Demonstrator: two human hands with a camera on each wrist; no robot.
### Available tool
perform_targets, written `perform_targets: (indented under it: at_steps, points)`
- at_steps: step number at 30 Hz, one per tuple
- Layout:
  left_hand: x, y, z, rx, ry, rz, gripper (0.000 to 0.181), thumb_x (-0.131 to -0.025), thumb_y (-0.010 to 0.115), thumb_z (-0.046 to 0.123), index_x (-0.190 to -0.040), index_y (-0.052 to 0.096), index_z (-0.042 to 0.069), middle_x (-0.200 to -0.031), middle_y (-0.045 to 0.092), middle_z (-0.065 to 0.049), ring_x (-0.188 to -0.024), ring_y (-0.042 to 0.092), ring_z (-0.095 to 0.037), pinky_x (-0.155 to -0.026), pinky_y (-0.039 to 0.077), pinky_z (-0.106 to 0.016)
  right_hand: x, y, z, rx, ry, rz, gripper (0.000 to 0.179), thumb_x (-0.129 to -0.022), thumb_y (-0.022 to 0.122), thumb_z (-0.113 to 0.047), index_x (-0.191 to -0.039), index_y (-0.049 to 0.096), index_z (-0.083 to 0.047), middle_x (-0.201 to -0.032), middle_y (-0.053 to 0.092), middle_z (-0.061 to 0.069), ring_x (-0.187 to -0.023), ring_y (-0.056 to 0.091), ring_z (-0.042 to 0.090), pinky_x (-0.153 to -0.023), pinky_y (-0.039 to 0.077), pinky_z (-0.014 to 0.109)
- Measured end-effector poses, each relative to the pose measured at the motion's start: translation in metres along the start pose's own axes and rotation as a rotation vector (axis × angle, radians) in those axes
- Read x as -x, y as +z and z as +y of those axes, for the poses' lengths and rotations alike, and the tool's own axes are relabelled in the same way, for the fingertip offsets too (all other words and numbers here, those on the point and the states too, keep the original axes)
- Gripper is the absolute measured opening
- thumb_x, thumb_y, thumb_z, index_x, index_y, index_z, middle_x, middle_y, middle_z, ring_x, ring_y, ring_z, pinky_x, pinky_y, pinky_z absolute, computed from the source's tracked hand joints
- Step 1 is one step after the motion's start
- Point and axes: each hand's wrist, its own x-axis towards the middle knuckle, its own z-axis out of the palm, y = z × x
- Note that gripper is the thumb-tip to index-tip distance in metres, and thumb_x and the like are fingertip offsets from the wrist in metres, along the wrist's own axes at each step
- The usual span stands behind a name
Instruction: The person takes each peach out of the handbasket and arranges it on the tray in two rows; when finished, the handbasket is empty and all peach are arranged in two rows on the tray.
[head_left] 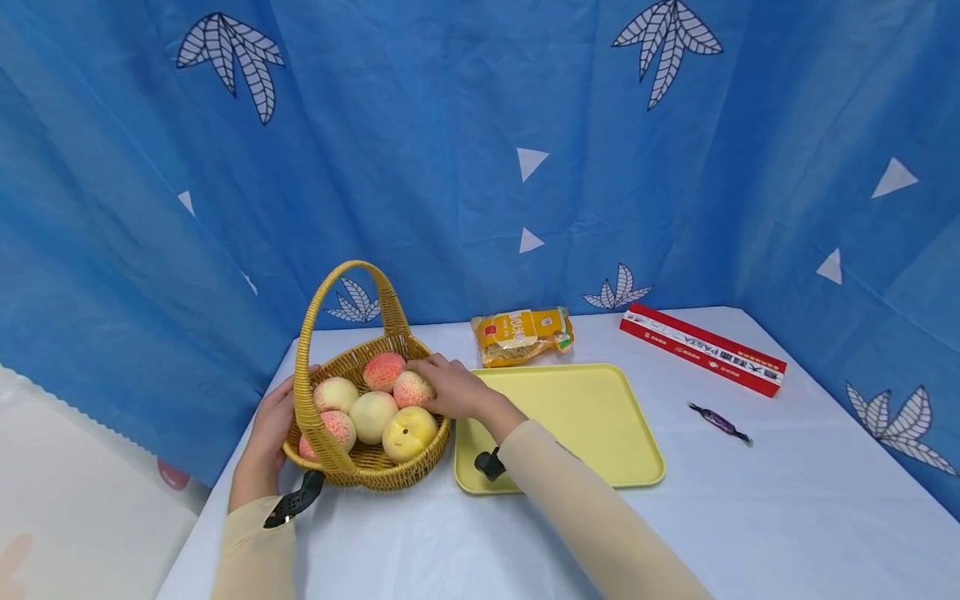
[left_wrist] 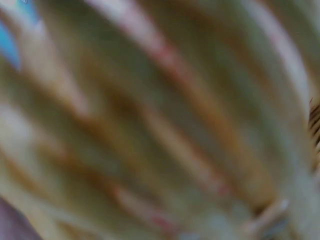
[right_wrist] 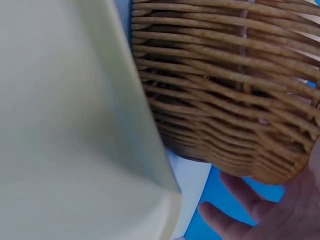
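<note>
A woven wicker basket (head_left: 397,477) with a tall arched handle stands at the left, holding several pink and cream peaches (head_left: 372,417). My left hand (head_left: 268,421) grips the basket's left side, a fingertip showing at the rim behind the handle. Blurred weave (left_wrist: 165,125) fills the left wrist view. Over the basket's right rim, my right hand (head_left: 454,389) holds a pink-and-white peach (head_left: 412,390) by its upper right side. In the right wrist view, two spread fingers of the right hand (right_wrist: 280,215) reach past the rim; the basket wall (right_wrist: 225,90) hides the peaches.
A yellow tray (head_left: 570,425) lies right of the basket, beneath my right forearm. Behind it sits an orange food packet (head_left: 521,335). Farther right are a long red-and-white pasta box (head_left: 703,348) and a small purple wrapped candy (head_left: 720,422). Blue curtains (head_left: 480,167) border the white table.
</note>
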Motion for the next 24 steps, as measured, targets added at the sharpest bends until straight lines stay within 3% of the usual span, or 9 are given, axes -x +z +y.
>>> perform_targets:
  at_steps: [7, 13, 18, 24]
  points:
    - [0.000, -0.001, -0.001, 0.076, 0.000, -0.031, 0.053, -0.106, 0.036, 0.049, -0.155, 0.036, 0.030, -0.166, 0.025, 0.000, -0.151, 0.020, -0.018, -0.123, 0.022, -0.043, -0.001, 0.000, -0.007, 0.082, 0.025, 0.003, 0.059, -0.102, 0.058, -0.029, -0.155, 0.034, -0.032, -0.151, 0.041, 0.003, -0.127, 0.044, 0.026, -0.101, 0.047, 0.044]
    - [-0.002, -0.001, 0.001, 0.079, 0.016, -0.042, 0.052, -0.106, 0.036, 0.049, -0.155, 0.037, 0.030, -0.163, 0.028, 0.001, -0.148, 0.023, -0.015, -0.124, 0.019, -0.044, 0.002, 0.003, -0.008, 0.147, 0.045, 0.129, 0.063, -0.097, 0.066, -0.032, -0.152, 0.037, -0.032, -0.145, 0.046, 0.003, -0.124, 0.047, 0.025, -0.097, 0.050, 0.043]
    - [0.000, -0.003, 0.000, 0.093, 0.004, -0.042, 0.054, -0.105, 0.036, 0.053, -0.155, 0.036, 0.032, -0.163, 0.028, 0.001, -0.145, 0.025, -0.015, -0.123, 0.020, -0.043, 0.004, 0.009, -0.007, 0.090, 0.039, 0.215, 0.065, -0.094, 0.071, -0.030, -0.151, 0.039, -0.029, -0.143, 0.048, 0.006, -0.127, 0.048, 0.028, -0.098, 0.049, 0.047]
    - [0.002, -0.003, -0.004, 0.109, -0.016, -0.048, 0.060, -0.101, 0.039, 0.059, -0.155, 0.035, 0.034, -0.165, 0.024, 0.000, -0.148, 0.022, -0.018, -0.125, 0.017, -0.046, 0.006, 0.014, -0.006, 0.043, 0.044, 0.252, 0.067, -0.093, 0.071, -0.030, -0.151, 0.037, -0.029, -0.146, 0.046, 0.006, -0.129, 0.046, 0.028, -0.102, 0.047, 0.047]
